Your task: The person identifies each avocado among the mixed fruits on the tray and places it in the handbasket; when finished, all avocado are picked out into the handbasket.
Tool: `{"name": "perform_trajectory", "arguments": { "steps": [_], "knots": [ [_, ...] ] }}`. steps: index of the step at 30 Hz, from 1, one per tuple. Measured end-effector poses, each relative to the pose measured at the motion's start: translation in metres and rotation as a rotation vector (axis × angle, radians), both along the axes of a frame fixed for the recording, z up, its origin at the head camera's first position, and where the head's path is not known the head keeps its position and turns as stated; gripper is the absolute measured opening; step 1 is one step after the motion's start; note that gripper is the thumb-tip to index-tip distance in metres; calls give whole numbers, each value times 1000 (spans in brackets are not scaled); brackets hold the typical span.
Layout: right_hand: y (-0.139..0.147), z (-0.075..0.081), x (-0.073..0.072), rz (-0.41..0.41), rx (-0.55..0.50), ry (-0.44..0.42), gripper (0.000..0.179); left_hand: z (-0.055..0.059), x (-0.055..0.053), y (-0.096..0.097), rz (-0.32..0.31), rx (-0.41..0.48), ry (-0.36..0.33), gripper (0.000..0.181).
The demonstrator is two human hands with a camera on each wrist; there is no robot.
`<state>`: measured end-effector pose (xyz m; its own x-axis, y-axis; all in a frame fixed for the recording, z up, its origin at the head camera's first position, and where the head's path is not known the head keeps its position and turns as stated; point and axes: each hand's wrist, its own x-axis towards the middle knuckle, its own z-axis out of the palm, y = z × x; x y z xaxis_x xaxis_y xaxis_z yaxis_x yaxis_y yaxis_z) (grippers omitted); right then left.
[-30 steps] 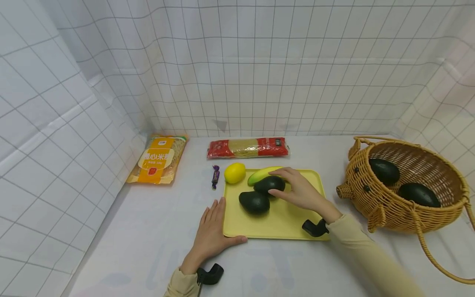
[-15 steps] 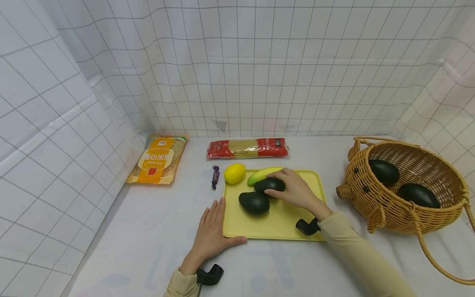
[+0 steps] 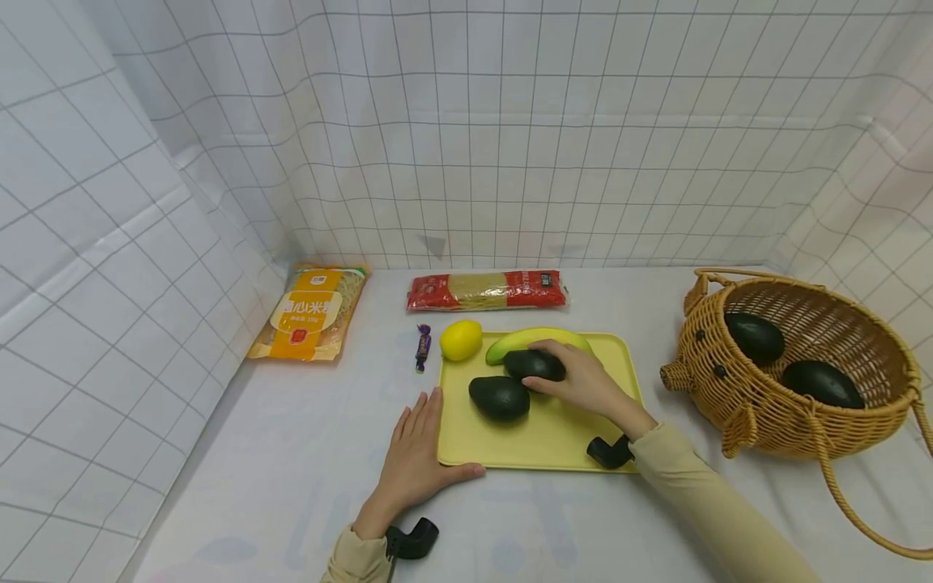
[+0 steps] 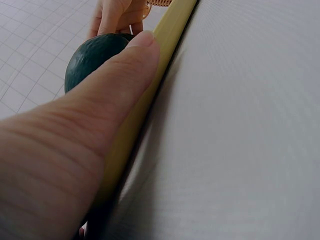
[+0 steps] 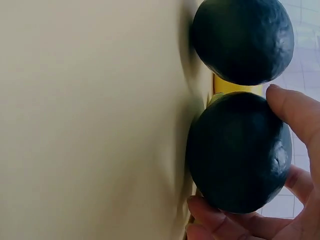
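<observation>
My right hand (image 3: pixel 583 380) grips a dark green avocado (image 3: pixel 534 366) over the yellow tray (image 3: pixel 561 441), thumb on its near side and fingers round the far side. In the right wrist view the held avocado (image 5: pixel 240 152) is close over the tray. A second avocado (image 3: pixel 500 398) lies on the tray just to its left and nearer. Behind the held one rests a yellow-green banana (image 3: pixel 539 336), partly covered by my fingers. My left hand (image 3: pixel 417 457) lies flat at the tray's near left corner, its fingers straight and the thumb (image 4: pixel 135 60) along the front rim.
A lemon (image 3: pixel 461 340) sits at the tray's far left corner, beside a purple-wrapped candy (image 3: pixel 423 348). Behind are a red noodle pack (image 3: pixel 481 291) and an orange bag (image 3: pixel 309 316). At right stands a wicker pig basket (image 3: pixel 717 405) with two avocados inside; its handle reaches forward.
My right hand has closed its fingers round the far avocado and shifted it slightly right, showing more of the banana. The left hand stays where it was.
</observation>
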<state>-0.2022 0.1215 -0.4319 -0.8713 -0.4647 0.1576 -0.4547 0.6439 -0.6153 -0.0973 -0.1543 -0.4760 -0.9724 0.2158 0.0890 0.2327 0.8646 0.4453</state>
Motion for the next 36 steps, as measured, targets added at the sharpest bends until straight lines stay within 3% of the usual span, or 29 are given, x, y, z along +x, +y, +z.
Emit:
{"name": "perform_trajectory", "arguments": {
  "steps": [8, 20, 28, 36],
  "knots": [
    [3, -2, 3, 5, -47, -12, 60, 0, 0, 0, -5, 1, 10, 125],
    [11, -1, 12, -20, -26, -27, 59, 0, 1, 1, -6, 6, 16, 126],
    [17, 12, 21, -59, -2, -3, 61, 0, 1, 0, -3, 14, 15, 126],
    [29, 38, 25, -107, 13, 67, 63, 1, 2, 1, -1, 12, 19, 126]
  ]
}}
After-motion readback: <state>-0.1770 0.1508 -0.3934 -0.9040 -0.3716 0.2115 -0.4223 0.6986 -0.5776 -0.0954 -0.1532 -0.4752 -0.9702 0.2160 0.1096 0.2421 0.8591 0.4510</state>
